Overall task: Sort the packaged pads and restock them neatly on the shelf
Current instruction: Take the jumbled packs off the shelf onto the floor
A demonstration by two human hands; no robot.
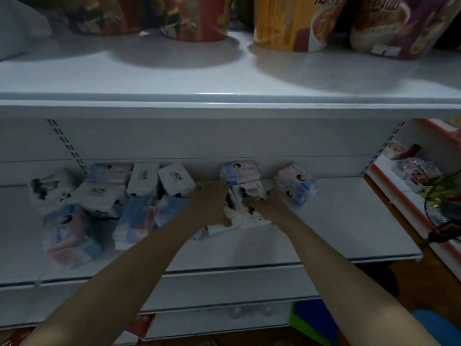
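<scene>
Packs of white pads (245, 206) are being gripped from both sides mid-shelf, the left hand (212, 204) and right hand (268, 202) curled around them. A blue-pink pack (240, 172) is being kept behind, more packs (104, 196) scattered left on the white shelf (336, 221).

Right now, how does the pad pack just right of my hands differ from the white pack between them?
The blue-and-pink pack lies tilted and untouched; the white pack sits in both hands' grip, left hand and right hand. The first shows colored print, the second black marks on white. Both rest on the shelf.
</scene>
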